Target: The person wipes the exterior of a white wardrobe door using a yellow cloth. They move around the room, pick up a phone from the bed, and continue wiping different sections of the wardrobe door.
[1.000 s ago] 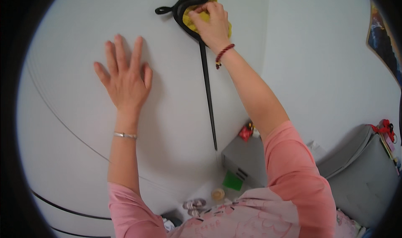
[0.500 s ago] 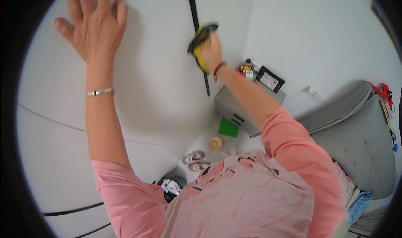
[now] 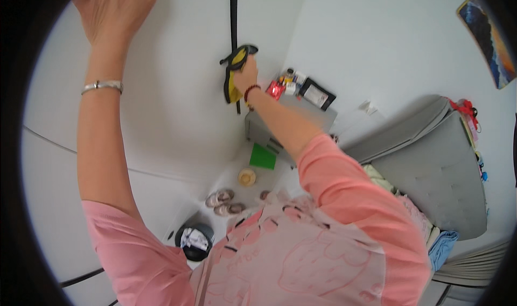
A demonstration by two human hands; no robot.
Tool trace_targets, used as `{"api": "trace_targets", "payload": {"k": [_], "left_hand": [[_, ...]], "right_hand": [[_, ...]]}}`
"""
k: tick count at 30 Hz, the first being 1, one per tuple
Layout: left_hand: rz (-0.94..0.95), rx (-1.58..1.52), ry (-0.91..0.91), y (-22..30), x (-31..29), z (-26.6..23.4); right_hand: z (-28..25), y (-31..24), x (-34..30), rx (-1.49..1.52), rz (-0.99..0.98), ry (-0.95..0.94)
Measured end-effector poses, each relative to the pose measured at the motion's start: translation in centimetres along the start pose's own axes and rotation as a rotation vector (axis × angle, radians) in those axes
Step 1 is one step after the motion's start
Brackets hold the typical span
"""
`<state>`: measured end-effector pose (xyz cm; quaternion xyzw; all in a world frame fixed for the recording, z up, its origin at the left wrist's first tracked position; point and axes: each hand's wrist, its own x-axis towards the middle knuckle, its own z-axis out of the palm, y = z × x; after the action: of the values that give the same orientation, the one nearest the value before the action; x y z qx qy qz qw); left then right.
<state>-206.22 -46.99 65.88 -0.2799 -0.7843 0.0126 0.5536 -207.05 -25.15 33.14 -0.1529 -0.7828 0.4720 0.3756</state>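
Note:
My left hand [image 3: 119, 8] lies flat, fingers spread, on a white panel [image 3: 177, 96] at the upper left; a silver bracelet circles the wrist. My right hand [image 3: 245, 75] grips a yellow cloth [image 3: 231, 85] with a black strap and presses it against the panel beside a thin black vertical strip [image 3: 233, 15]. A red bead bracelet sits on that wrist. Both arms wear pink sleeves.
Below stands a grey cabinet [image 3: 291, 120] topped with small bottles and a black frame [image 3: 318, 94]. On the floor lie a green box [image 3: 263, 157], a round tan lid, a pair of shoes [image 3: 221, 201] and a black bin [image 3: 195, 240]. A grey sofa [image 3: 441, 166] fills the right.
My right hand has slid down the panel with the yellow cloth. The view has tilted down, so my left hand now sits higher in the picture.

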Motion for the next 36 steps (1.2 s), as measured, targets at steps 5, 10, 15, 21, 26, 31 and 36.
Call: {"api": "trace_targets", "payload": {"k": [5,10,15,21,26,31,36], "left_hand": [[-0.189,0.699,-0.174,6.9,1.2,-2.6],[-0.172,0.485,-0.074,5.2,0.9,-2.2],[-0.089,0.096,0.184,5.9,1.4,0.9],[0.044,-0.26,0.151,12.9,5.2,6.8],[-0.055,-0.207,0.185,17.3,8.0,12.0],[-0.159,-0.066,0.206,17.9,8.8,13.0],[-0.177,-0.024,0.191,17.9,8.9,12.6]], "right_hand": [[-4.9,-6.8,5.8,0.141,-0.148,0.043],[-7.1,-17.7,10.9,0.157,-0.492,0.155],[-9.2,-21.0,16.9,0.093,-0.754,0.139],[-8.2,-16.7,25.7,-0.126,-0.834,0.325],[-13.7,-10.2,34.2,0.091,-0.147,0.353],[-11.6,-15.2,29.2,0.028,-0.663,0.351],[-12.9,-17.4,32.7,-0.167,-1.049,0.393]]}}
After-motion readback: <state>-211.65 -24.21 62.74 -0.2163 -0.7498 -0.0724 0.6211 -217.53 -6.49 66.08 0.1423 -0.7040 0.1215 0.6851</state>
